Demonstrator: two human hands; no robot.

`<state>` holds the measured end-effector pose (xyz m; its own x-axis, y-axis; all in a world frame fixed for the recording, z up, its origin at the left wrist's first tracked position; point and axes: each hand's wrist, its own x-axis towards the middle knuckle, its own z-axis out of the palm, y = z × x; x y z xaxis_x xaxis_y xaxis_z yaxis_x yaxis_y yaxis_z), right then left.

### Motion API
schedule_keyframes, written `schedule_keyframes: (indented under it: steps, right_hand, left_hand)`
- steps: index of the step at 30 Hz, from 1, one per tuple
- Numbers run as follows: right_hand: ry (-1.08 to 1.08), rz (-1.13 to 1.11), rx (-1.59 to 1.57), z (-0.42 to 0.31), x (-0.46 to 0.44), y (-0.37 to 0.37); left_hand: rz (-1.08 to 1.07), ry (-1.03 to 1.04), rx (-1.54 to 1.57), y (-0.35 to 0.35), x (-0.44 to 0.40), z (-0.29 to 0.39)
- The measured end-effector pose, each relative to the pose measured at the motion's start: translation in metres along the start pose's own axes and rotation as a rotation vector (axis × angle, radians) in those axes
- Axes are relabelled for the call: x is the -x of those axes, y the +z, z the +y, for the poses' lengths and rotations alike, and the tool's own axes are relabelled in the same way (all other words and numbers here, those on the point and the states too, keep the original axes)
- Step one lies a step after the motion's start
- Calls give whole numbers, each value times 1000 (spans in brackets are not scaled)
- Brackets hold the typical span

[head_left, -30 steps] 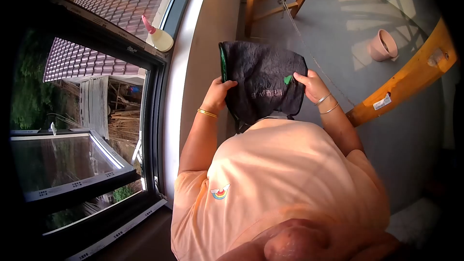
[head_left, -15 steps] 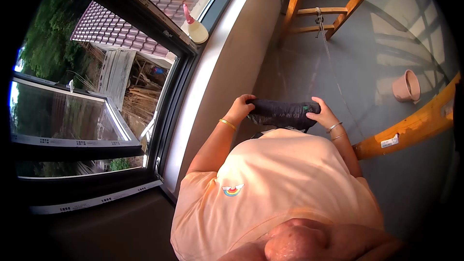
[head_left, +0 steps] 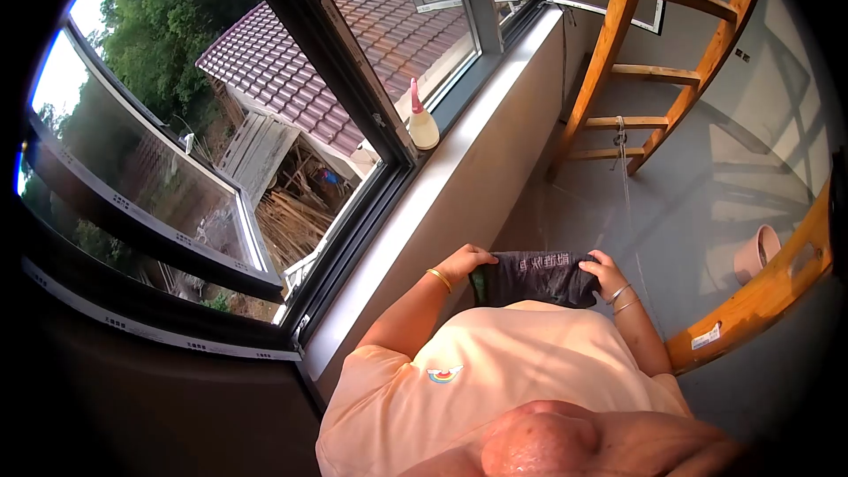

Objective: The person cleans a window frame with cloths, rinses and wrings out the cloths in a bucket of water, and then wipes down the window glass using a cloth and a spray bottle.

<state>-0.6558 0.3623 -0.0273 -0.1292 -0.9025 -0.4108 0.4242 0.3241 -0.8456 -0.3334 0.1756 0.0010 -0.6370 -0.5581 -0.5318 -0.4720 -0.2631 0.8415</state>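
A dark grey cloth (head_left: 541, 280) with pale lettering along its upper edge is stretched between my two hands, in front of my chest. My left hand (head_left: 465, 260) pinches its left upper corner, where a green patch shows. At the other end, my right hand (head_left: 607, 274) grips the right corner with the thumb and fingers closed on it. The cloth looks folded, and its lower edge is partly hidden behind my peach shirt (head_left: 539, 344).
A spray bottle (head_left: 424, 130) with a pink top stands on the window sill (head_left: 468, 115) to the left. The window sash (head_left: 203, 203) is swung outward. A wooden ladder (head_left: 609, 62) rises ahead, its other leg (head_left: 751, 309) close on my right. A pink bucket (head_left: 756, 254) is on the floor.
My view has tilted up, showing more window and ladder. The cloth has been turned or refolded: its lettering now lies along the top and the green patch is at the left end.
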Motion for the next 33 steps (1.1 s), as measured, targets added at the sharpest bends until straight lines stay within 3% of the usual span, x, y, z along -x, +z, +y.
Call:
schedule_keyframes:
  steps: [1, 3, 4, 6, 7, 8, 10, 12, 14, 18, 24, 27, 28, 31, 33]
  right_hand:
    - [-4, 13, -66, -5, -6, 6]
    - [-15, 17, -138, -11, -18, 13]
    - [-27, 70, -207, -12, -29, 15]
    - [-47, 115, -284, -32, -32, 32]
    - [-126, 3, -337, -48, -23, 48]
    - [-202, -107, -388, -62, -16, 67]
    - [-268, -155, -391, -75, -11, 96]
    - [-195, -333, -287, -80, -3, 116]
    - [-209, -429, 12, -76, 1, 133]
    - [-281, -562, 196, -67, 6, 139]
    - [-344, -392, 140, -89, 10, 101]
    - [-293, -288, 67, -82, -5, 71]
    - [-264, -229, 44, -77, -11, 65]
    - [-196, -106, -28, -70, -25, 61]
    - [-191, -26, -40, -67, -41, 58]
  left_hand:
    - [13, 18, -12, -1, -2, 1]
    - [-61, -164, 753, 10, 12, 19]
    - [-56, -154, 744, 14, 16, 25]
    - [-216, 42, 1065, 23, 21, 36]
    - [-226, 177, 1022, 33, 23, 41]
    - [-223, 177, 1014, 39, 22, 42]
    - [-433, 295, 1167, 50, 19, 43]
    - [-439, 385, 1167, 66, 19, 42]
    - [-322, 535, 684, 76, 20, 36]
    - [-94, 470, 813, 81, 29, 38]
    - [51, 301, 1143, 51, 42, 22]
    - [203, 556, 1143, 7, 66, 25]
    - [167, 662, 1153, -8, 81, 40]
    - [505, 907, 992, -67, 117, 76]
    - [597, 1035, 886, -120, 135, 96]
